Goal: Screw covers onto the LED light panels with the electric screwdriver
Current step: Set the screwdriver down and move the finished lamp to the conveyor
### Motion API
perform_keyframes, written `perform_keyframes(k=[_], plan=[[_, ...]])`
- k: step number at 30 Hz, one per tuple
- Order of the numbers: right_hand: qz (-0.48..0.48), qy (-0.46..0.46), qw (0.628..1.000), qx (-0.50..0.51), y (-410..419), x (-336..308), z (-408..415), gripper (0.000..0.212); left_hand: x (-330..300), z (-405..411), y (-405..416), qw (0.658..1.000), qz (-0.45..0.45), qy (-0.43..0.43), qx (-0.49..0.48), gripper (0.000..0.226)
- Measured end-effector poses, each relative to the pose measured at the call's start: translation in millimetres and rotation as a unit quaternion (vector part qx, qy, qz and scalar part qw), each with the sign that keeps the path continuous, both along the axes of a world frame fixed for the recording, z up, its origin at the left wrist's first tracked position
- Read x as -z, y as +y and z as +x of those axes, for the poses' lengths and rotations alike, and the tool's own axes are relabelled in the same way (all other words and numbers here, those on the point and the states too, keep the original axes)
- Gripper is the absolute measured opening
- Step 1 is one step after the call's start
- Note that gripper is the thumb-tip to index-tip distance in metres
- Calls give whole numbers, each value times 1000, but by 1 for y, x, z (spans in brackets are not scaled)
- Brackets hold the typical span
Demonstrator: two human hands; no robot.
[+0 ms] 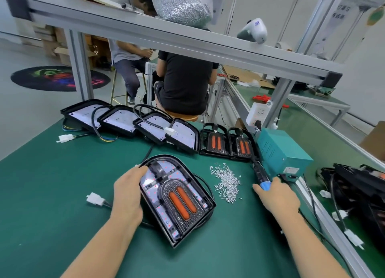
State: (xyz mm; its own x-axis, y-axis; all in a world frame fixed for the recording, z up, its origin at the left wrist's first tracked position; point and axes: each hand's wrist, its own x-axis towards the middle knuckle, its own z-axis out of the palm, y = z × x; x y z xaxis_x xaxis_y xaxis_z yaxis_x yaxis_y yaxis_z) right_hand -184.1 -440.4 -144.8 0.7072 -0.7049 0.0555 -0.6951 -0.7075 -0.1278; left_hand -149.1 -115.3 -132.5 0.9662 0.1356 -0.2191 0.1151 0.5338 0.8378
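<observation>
While the left hand [128, 194] lies with fingers spread along the left edge of the panel [177, 198] at lower centre, the right hand [277, 196] curls round the screwdriver [261, 176] at right centre. The panel sits on the green mat [52, 184] with its cover [179, 196], showing two orange strips, seated on it. Loose screws [227, 179] lie between panel and screwdriver. Just beyond the screwdriver stands a teal box [281, 150]. Farther back, four open panels [129, 123] and two covered ones [227, 144] line the mat's far edge. A bag of screws [183, 4] rests on the shelf [145, 29] at upper centre.
</observation>
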Motion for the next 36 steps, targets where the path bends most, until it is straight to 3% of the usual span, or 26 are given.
perform_keyframes(k=[5,8,12,14,17,22,24,29,36], plan=[[-32,-35,998,-38,3,2,-10,59,-3,-2,-5,1000,-28,-6,9,11],[-44,-132,984,-115,20,-6,-19,55,-6,-2,-9,999,-44,-8,14,24],[189,-236,912,-277,77,-22,-27,60,-9,-3,-11,999,-35,-8,28,28],[283,-219,881,-309,100,-25,-27,80,-10,-4,-12,999,-31,-9,31,28],[361,-134,867,-316,121,-24,-19,119,-11,-5,-11,999,-28,-14,34,29],[451,-63,841,-292,132,-25,-1,132,-14,-5,-13,998,-36,-11,48,31],[472,-55,833,-284,131,-25,4,126,-15,-4,-14,998,-22,-19,54,28],[545,-129,775,-291,122,-23,4,55,-13,3,-16,995,51,-50,64,22],[690,-176,651,-264,115,-1,-11,55,-9,19,-24,989,115,-75,61,20]])
